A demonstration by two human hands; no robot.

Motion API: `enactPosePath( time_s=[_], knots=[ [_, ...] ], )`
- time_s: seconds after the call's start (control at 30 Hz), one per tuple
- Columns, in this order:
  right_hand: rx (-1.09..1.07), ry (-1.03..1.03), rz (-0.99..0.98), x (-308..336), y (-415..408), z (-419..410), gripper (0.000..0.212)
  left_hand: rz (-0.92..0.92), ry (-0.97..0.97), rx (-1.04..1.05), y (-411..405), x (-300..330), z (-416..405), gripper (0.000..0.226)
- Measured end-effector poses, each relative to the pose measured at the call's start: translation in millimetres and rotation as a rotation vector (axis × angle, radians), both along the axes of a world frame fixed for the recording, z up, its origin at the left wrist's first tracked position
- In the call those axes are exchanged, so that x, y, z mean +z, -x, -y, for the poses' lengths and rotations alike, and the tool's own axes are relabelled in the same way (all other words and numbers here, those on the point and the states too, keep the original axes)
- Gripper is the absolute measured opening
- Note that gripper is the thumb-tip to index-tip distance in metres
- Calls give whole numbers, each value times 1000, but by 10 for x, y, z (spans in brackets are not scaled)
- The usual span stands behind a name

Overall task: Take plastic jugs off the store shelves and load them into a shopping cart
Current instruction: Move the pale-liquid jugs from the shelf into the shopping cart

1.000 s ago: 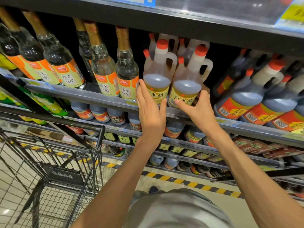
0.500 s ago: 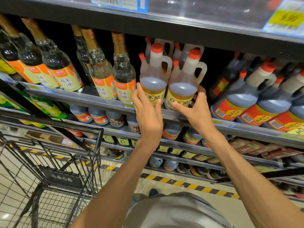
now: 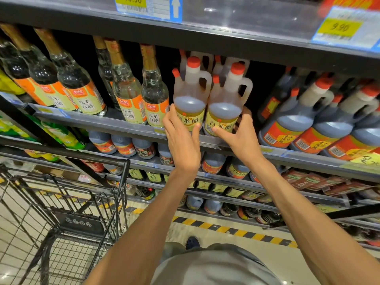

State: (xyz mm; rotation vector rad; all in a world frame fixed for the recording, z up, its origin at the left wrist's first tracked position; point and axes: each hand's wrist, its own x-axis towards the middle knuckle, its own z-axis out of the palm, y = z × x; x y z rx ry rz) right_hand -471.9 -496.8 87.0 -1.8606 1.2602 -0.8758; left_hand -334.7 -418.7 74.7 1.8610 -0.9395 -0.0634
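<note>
Store shelving is filling the wall ahead, and the two pale jugs at the front lip of the shelf point(image 3: 115, 125) are serving as the landmark for everything else. Overhead, the next shelf board is sitting just above their red caps, leaving only a thin gap. Left of the pair, clear glass bottles point(image 3: 153, 93) with orange and cream labels are standing just beside them; to the right a dark open gap is showing, then dark-filled jugs point(image 3: 296, 120) are leaning toward the front edge. Below and to the left, the shopping cart point(image 3: 61, 212) is standing with its wire basket open, near the striped floor line.

The left jug point(image 3: 190, 93) and the right jug point(image 3: 226, 99) are standing upright and touching each other, translucent, with loop handles, pale liquid inside and yellow labels.

The left hand point(image 3: 183, 140) is wrapping the lower body of the left jug, thumb on the label front and fingers curling round its left side. The right hand point(image 3: 240, 136) is cupping the right jug the same way, thumb lying across the label and fingers curling round its right flank.
</note>
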Motion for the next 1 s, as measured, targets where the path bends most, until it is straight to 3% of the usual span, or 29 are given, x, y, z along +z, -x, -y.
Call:
enactPosePath(
  time_s=[0.2, 0.37, 0.47, 0.6, 0.77, 1.0],
  knots=[
    [-1, -6, 17, 62, -11, -70, 91, 18, -30, -170, -95, 3, -168, 85],
    [12, -68, -3, 154, -18, -208, 90, -3, -80, -321, -153, 59, -363, 88],
    [34, -44, -95, 225, 52, -394, 88, 26, -128, -390, -133, 117, -539, 85],
    [28, -30, -234, 345, 248, -736, 98, 191, -183, -542, -85, 183, -755, 71],
    [-16, -32, -448, 501, 745, -1317, 99, 388, -230, -796, 139, 333, -918, 71],
    [-283, -128, -653, 620, 1742, -2445, 94, 482, -259, -1113, 839, 378, -1213, 73]
  ],
)
